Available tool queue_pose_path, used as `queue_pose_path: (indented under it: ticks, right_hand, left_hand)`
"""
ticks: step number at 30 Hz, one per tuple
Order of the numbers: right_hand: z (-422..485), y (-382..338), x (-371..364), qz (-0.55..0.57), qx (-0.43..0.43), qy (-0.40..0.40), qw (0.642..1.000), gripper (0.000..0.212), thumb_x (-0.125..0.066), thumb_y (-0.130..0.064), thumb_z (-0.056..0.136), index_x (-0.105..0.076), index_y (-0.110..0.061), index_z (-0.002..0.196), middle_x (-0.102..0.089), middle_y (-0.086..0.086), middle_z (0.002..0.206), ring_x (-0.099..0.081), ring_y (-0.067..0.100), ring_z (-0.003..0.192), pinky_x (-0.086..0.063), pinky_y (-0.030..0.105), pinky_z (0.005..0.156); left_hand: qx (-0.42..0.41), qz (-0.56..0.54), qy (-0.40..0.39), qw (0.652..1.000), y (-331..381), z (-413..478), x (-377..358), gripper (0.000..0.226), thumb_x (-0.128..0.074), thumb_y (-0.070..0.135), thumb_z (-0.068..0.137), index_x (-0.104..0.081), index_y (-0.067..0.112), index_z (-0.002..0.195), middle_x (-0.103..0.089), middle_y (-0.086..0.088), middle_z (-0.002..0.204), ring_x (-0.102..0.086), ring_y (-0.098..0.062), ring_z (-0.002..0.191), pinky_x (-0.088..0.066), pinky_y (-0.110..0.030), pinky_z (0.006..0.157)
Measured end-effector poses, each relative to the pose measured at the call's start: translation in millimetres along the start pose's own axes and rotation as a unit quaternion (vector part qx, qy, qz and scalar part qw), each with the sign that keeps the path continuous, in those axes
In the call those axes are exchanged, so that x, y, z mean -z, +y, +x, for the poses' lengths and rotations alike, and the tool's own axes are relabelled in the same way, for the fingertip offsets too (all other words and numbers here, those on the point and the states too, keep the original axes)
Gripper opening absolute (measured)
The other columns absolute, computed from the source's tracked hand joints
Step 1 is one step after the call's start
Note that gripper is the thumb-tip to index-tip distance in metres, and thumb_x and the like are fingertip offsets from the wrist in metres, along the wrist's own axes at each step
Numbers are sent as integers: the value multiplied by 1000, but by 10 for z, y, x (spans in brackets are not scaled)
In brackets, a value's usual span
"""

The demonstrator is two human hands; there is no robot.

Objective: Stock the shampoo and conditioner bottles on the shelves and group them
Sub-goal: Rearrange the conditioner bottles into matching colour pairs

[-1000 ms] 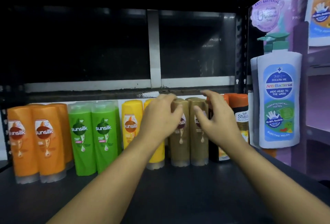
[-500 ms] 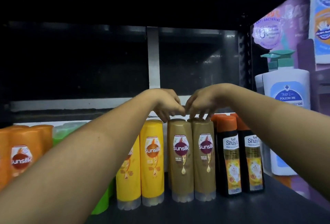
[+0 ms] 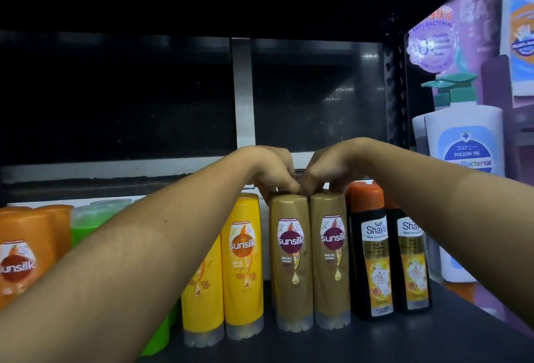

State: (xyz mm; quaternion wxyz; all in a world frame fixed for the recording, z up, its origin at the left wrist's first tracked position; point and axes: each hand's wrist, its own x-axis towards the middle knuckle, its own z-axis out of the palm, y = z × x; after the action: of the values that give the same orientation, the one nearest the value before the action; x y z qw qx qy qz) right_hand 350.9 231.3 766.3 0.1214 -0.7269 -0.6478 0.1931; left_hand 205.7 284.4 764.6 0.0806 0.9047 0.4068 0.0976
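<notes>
Two brown Sunsilk bottles stand side by side on the dark shelf (image 3: 375, 342), the left one (image 3: 291, 261) and the right one (image 3: 331, 261). My left hand (image 3: 268, 169) curls over the top of the left brown bottle, thumb at its front edge. My right hand (image 3: 332, 169) curls over the top of the right brown bottle in the same way. The two hands nearly touch. The fingertips behind the bottle tops are hidden. Two yellow Sunsilk bottles (image 3: 242, 261) stand just left of the brown pair.
Two black Safi Shayla bottles (image 3: 371, 253) with orange caps stand right of the brown pair. Orange Sunsilk bottles (image 3: 23, 255) and green ones (image 3: 86, 224) line the left, partly behind my left forearm. White pump bottles (image 3: 465, 166) stand at the far right beside a purple display.
A second ago my hands held the brown bottles by their sides; they now sit on the bottle tops. The view has dropped lower and closer to the shelf.
</notes>
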Motion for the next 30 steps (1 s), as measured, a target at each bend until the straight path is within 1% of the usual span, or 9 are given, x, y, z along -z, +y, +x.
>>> queue_pose_path:
  ticks: [8, 13, 18, 21, 23, 26, 28, 29, 30]
  right_hand:
    - [-28, 42, -23, -4, -1, 29, 1000, 30, -70, -14, 90, -65, -7, 119, -67, 20, 120, -71, 39, 103, -60, 51, 89]
    - [-69, -3, -45, -67, 10, 65, 996, 34, -68, -23, 92, -66, -11, 124, -70, 12, 119, -71, 30, 102, -60, 45, 90]
    - [-254, -86, -45, -181, 68, 152, 969, 33, -61, -25, 95, -70, -12, 123, -70, 6, 118, -68, 22, 102, -61, 37, 87]
    - [-512, -244, -56, -209, 132, 190, 950, 32, -61, -26, 95, -70, -15, 124, -69, 0, 121, -66, 19, 107, -57, 37, 94]
    - [-696, -393, -84, -185, 179, 191, 947, 32, -62, -26, 96, -68, -19, 127, -64, -8, 120, -63, 15, 109, -53, 32, 93]
    - [-846, -628, -177, -159, 235, 177, 942, 34, -64, -31, 96, -67, -24, 129, -65, -10, 118, -62, 12, 107, -50, 28, 86]
    - [-842, -761, -279, -174, 246, 178, 937, 34, -66, -35, 95, -67, -26, 127, -67, -10, 118, -63, 10, 107, -50, 29, 88]
    - [-815, -814, -338, -183, 246, 179, 935, 36, -68, -37, 93, -67, -27, 128, -67, -10, 120, -63, 11, 108, -51, 31, 92]
    - [-781, -859, -395, -192, 242, 178, 934, 39, -69, -38, 92, -66, -27, 129, -67, -9, 122, -62, 12, 110, -51, 33, 95]
  left_hand:
    - [-24, -4, 21, 999, -45, 35, -36, 23, -76, 29, 91, -79, 10, 104, -78, -4, 94, -78, -20, 83, -65, -30, 70]
    - [-29, -14, 38, 999, -78, 24, -72, 25, -71, 30, 94, -77, 12, 110, -76, -5, 102, -76, -20, 89, -65, -35, 78]
    - [-58, -8, 80, 995, -141, -245, 60, 25, -63, 30, 97, -76, 17, 115, -74, -1, 107, -72, -14, 98, -63, -36, 87]
    - [-55, 28, 71, 996, -201, -531, 211, 25, -65, 35, 97, -76, 21, 115, -73, 4, 109, -69, -12, 101, -62, -36, 87]
    - [-39, 63, 62, 995, -273, -708, 304, 25, -66, 37, 97, -76, 23, 115, -73, 6, 109, -68, -11, 100, -62, -36, 86]
    - [-6, 123, 44, 991, -409, -950, 403, 27, -67, 40, 97, -75, 23, 116, -73, 5, 109, -68, -13, 99, -61, -39, 90]
    - [15, 158, 36, 987, -487, -1100, 424, 32, -68, 41, 96, -74, 21, 120, -72, 6, 112, -67, -14, 103, -58, -39, 95]
    - [24, 167, 34, 985, -524, -1161, 423, 35, -68, 41, 95, -72, 21, 123, -71, 7, 113, -67, -14, 103, -58, -38, 93]
    - [33, 167, 32, 985, -559, -1209, 412, 38, -70, 40, 95, -70, 20, 127, -70, 7, 113, -66, -15, 102, -59, -35, 87]
